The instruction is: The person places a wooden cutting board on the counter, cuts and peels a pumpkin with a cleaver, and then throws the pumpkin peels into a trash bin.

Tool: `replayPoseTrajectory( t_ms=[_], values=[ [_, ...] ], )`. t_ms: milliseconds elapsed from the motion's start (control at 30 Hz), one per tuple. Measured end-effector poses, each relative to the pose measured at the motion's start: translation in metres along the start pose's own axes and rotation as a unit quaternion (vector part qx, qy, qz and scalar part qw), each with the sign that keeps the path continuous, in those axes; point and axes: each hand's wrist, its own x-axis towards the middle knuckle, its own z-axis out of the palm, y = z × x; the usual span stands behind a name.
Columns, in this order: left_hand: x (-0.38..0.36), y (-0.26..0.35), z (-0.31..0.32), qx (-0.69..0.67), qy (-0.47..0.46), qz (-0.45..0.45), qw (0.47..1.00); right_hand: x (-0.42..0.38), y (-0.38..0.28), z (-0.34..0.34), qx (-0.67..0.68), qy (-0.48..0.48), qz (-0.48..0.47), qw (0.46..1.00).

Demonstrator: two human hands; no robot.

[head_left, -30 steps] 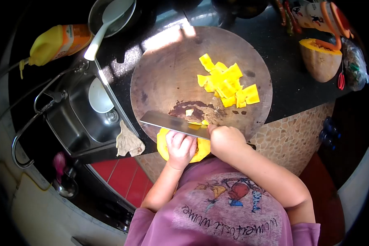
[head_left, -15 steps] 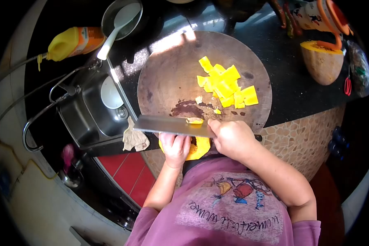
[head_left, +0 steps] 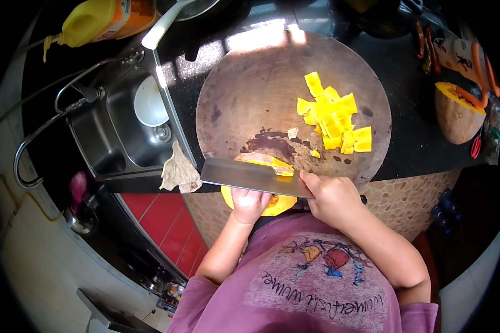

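Note:
A round wooden board (head_left: 250, 83) lies on the dark counter, with cut yellow pumpkin pieces (head_left: 332, 117) on its right half. At the board's near edge my left hand (head_left: 249, 204) grips a ring-shaped pumpkin piece (head_left: 283, 205), its fingertips partly hidden beneath the blade. My right hand (head_left: 333, 198) is closed round the handle end of a wide cleaver (head_left: 244, 176). The blade points left across the pumpkin, and a small peel scrap (head_left: 284, 171) sits on it. Peel scraps (head_left: 293, 133) lie near the middle of the board.
Left of the board are a grey cloth (head_left: 179, 171) and a sink (head_left: 100, 139) holding a white bowl (head_left: 150, 102). A yellow bottle (head_left: 97, 21) and a pan (head_left: 197, 6) stand at the back left. Half a pumpkin (head_left: 458, 116) and red peppers (head_left: 428, 47) are at right.
The view has shifted, so the board and sink sit differently in it. More of the pumpkin's rind side now shows beyond the cleaver blade. Both hands keep their holds.

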Motion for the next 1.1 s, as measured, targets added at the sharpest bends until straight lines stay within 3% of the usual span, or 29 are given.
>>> replayPoseTrajectory(
  t_ms=[433, 567, 700, 800, 867, 1100],
  values=[
    [0.004, 0.000, -0.002, 0.048, -0.011, 0.015, 0.999, 0.041, -0.028, 0.010, -0.012, -0.093, 0.106, 0.990],
    [0.005, 0.001, 0.001, 0.027, 0.003, 0.015, 1.000, 0.063, -0.037, 0.005, -0.001, -0.112, 0.078, 0.991],
    [0.006, 0.003, 0.001, 0.043, 0.009, 0.024, 0.999, 0.068, -0.041, -0.001, -0.002, -0.169, 0.097, 0.981],
    [0.005, 0.002, 0.002, 0.061, 0.009, 0.028, 0.998, 0.048, -0.036, 0.000, 0.003, -0.133, 0.122, 0.984],
    [0.007, 0.002, 0.001, 0.048, 0.011, 0.029, 0.998, 0.035, -0.026, -0.011, -0.041, -0.182, 0.170, 0.968],
    [0.011, 0.009, -0.022, 0.045, -0.009, 0.014, 0.999, 0.067, -0.037, 0.005, -0.041, -0.138, 0.097, 0.985]
  ],
)
